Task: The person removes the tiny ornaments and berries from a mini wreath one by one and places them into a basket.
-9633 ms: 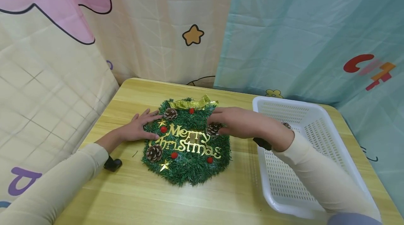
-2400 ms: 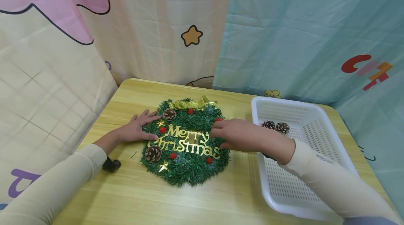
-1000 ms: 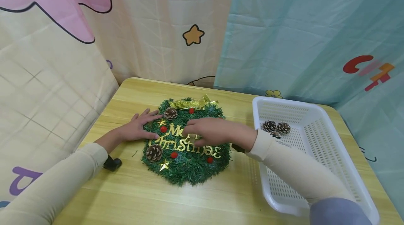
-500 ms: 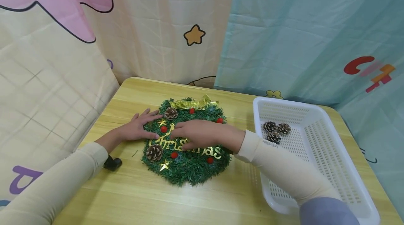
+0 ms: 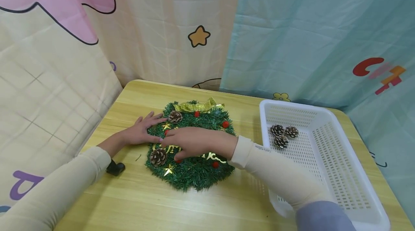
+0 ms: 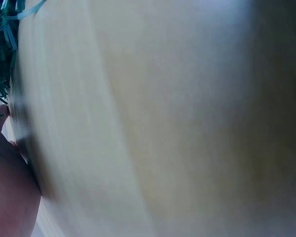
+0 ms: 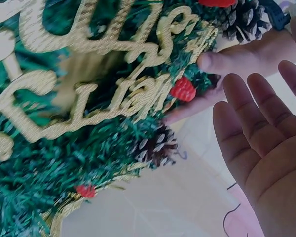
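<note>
A green Christmas wreath [image 5: 194,177] with gold "Merry Christmas" lettering [image 7: 138,98], red berries and a gold ribbon [image 5: 194,107] lies on the table. My left hand [image 5: 141,130] rests on its left edge, fingers spread and thumb toward the lettering. My right hand [image 5: 191,141] hovers over the lettering and hides much of it; the right wrist view shows its fingers extended, with nothing in them. Two pine cones sit on the wreath's left side: the upper pine cone [image 5: 175,116] by my left fingertips, the lower pine cone [image 5: 158,157] below my left thumb.
A white perforated basket [image 5: 330,123] stands at the right of the wooden table [image 5: 155,205], with three pine cones [image 5: 281,141] in its back left part. Printed curtains [image 5: 175,36] hang behind the table. A black device [image 5: 115,168] is beneath my left wrist.
A pine cone seen at the wreath's right side earlier is gone from there, and three now show in the basket. My right hand has moved left across the wreath; the left hand stays put.
</note>
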A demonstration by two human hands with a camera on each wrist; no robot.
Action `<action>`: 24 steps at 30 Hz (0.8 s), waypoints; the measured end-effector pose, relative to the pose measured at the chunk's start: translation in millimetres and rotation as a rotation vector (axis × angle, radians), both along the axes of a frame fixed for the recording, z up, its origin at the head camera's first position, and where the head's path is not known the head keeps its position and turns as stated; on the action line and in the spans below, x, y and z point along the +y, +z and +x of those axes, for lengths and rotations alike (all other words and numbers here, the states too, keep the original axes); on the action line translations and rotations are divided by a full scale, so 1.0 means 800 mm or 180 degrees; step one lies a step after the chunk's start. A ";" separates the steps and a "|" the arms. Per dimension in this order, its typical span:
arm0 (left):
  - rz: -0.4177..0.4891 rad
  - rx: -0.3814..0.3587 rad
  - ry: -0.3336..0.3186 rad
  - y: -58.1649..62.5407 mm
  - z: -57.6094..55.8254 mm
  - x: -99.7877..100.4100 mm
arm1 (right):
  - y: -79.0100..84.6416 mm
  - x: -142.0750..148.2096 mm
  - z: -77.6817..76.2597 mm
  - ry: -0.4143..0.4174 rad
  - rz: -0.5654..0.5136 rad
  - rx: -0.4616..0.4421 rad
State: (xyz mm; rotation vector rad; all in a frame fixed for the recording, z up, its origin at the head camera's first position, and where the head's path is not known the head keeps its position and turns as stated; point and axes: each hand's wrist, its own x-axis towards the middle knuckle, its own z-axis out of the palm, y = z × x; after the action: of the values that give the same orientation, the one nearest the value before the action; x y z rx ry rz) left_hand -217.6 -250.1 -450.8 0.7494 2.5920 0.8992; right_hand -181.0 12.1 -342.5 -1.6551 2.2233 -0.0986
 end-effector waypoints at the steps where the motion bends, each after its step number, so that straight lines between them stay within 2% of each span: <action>1: 0.0009 -0.0003 -0.0005 0.000 0.000 0.000 | -0.001 -0.003 0.001 0.0006 0.0001 -0.0001; 12: 0.0001 0.0032 -0.0003 0.001 0.001 0.000 | -0.010 -0.032 0.003 0.0115 0.0019 -0.0155; 24: 0.0018 0.0084 -0.0034 0.000 0.001 0.000 | -0.024 -0.043 -0.004 0.0100 0.0099 -0.0221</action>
State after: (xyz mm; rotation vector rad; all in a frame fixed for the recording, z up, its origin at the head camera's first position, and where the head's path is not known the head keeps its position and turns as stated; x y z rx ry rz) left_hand -216.5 -249.7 -451.0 0.7809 2.6070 0.8997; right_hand -184.1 -22.6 -361.8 -1.6442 2.1363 -0.1112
